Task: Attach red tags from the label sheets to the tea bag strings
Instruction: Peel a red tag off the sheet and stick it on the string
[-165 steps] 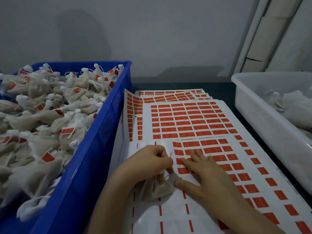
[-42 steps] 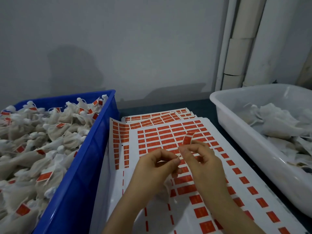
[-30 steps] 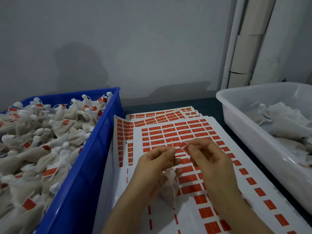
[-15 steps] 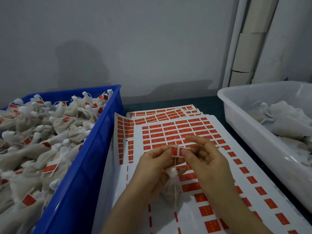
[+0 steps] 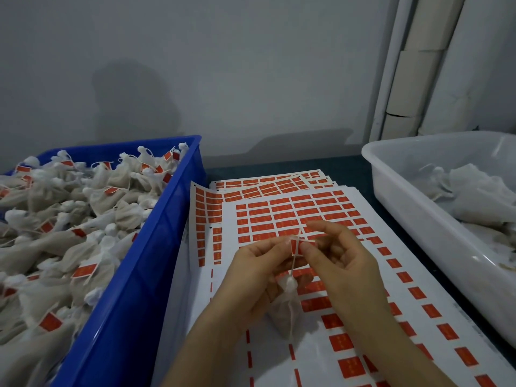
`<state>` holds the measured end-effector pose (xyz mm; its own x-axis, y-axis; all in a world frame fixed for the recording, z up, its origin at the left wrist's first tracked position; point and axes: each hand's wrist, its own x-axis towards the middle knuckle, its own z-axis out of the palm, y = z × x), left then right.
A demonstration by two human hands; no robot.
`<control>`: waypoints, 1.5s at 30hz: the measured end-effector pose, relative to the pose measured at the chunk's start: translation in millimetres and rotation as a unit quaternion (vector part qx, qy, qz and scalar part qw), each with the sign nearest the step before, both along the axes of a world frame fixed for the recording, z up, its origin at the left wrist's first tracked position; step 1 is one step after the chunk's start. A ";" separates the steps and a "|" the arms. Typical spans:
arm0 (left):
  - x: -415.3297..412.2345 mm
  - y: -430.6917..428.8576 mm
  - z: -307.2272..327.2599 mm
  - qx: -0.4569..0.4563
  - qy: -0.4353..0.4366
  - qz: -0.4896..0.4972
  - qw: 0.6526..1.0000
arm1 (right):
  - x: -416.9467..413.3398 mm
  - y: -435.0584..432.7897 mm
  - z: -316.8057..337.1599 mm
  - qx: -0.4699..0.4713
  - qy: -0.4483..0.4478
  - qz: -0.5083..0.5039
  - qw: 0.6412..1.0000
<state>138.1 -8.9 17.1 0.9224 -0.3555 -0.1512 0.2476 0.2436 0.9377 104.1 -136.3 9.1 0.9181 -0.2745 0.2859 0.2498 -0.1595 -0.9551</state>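
Head cam, looks fwd and down, close over label sheets

Packing workshop, as I view it: blue crate heaped with tagged tea bags, stacked label sheets, white tub, bare grey wall

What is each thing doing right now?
red tag, off its sheet, pinched against the string.
string, taut above the tea bag.
tea bag, tied shut, below the hands.
left hand, pinching the red tag.
right hand, pinching the red tag too.
blue bin, heaped with tagged bags.
white tub, partly filled with bags.
label sheets, stacked, many tags gone.
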 end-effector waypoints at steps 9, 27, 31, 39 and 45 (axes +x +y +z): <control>-1.8 -0.9 1.9 -0.004 -0.002 -0.007 1.000 | -0.2 0.1 -1.6 0.010 0.006 -0.007 1.000; -2.1 -3.6 -1.8 0.048 -0.061 0.019 0.997 | 1.9 -3.7 -4.5 0.004 -0.002 -0.027 1.000; -0.7 -4.2 -4.3 0.093 -0.064 0.054 0.992 | 3.0 -3.9 -5.6 -0.016 -0.001 -0.031 0.999; -1.9 -7.4 -2.1 0.066 -0.051 0.075 0.994 | 4.4 -3.1 -5.2 -0.029 0.021 -0.037 0.999; -2.2 -9.9 -4.0 0.118 -0.080 0.110 0.984 | 5.4 -5.2 -2.3 -0.064 0.047 -0.056 0.995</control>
